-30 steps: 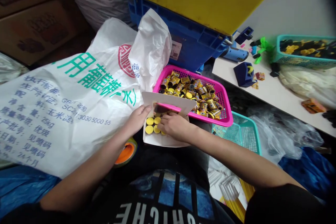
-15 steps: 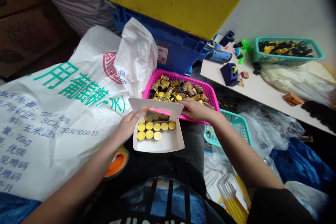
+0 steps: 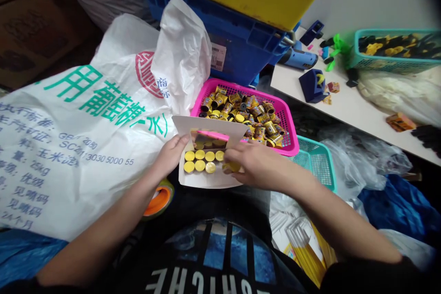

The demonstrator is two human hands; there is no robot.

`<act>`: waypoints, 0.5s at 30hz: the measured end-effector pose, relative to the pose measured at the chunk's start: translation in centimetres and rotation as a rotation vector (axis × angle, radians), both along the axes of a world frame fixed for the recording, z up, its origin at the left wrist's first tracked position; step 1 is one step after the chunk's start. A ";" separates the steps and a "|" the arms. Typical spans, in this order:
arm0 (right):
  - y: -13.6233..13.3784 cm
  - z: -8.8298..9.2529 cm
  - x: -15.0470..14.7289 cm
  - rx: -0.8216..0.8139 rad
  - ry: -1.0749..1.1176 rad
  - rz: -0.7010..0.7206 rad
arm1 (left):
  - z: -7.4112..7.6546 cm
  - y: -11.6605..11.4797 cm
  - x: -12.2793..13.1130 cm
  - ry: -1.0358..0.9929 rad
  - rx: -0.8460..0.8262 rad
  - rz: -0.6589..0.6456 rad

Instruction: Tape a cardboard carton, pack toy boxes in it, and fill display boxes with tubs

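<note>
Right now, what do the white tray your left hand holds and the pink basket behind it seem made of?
The tray looks like white card with a smooth matte finish, judging by its thin folded edges. The pink basket looks like glossy moulded plastic, with an even mesh of holes.

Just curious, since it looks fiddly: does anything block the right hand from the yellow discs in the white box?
No, nothing visible does: the right hand sits right beside the yellow discs, above the white cardboard box.
</note>
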State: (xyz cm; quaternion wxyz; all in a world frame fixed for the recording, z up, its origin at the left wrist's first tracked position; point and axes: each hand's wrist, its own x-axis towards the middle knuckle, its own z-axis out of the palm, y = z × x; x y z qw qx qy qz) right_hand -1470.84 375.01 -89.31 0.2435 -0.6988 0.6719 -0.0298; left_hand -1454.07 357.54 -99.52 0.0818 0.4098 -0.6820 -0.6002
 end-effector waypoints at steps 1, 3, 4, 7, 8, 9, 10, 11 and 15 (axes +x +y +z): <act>-0.9 -1.6 0.9 0.017 0.099 0.080 | 0.0 0.0 0.0 0.000 -0.004 -0.007; -2.4 -4.6 2.2 0.046 0.238 0.209 | 0.0 0.1 0.1 -0.003 -0.016 -0.018; -2.9 -5.5 2.4 0.048 0.277 0.247 | 0.0 0.1 0.1 -0.004 -0.025 -0.023; -2.9 -5.3 2.0 -0.011 0.263 0.245 | -0.1 0.1 0.2 -0.008 -0.033 -0.018; -2.4 -4.2 1.4 -0.018 0.194 0.211 | -0.1 0.0 0.2 -0.010 -0.031 -0.009; -1.9 -3.0 0.6 0.001 0.114 0.157 | -0.1 0.0 0.1 -0.011 -0.027 -0.002; -1.4 -1.8 -0.4 0.038 0.056 0.076 | -0.1 -0.1 0.1 -0.013 -0.019 0.003; -1.0 -0.8 -1.5 0.085 0.039 -0.034 | -0.1 -0.1 0.0 -0.016 -0.012 0.005; -1.0 -1.6 -6.3 0.111 0.259 -0.578 | 0.2 -0.2 -0.3 -0.043 -0.004 -0.001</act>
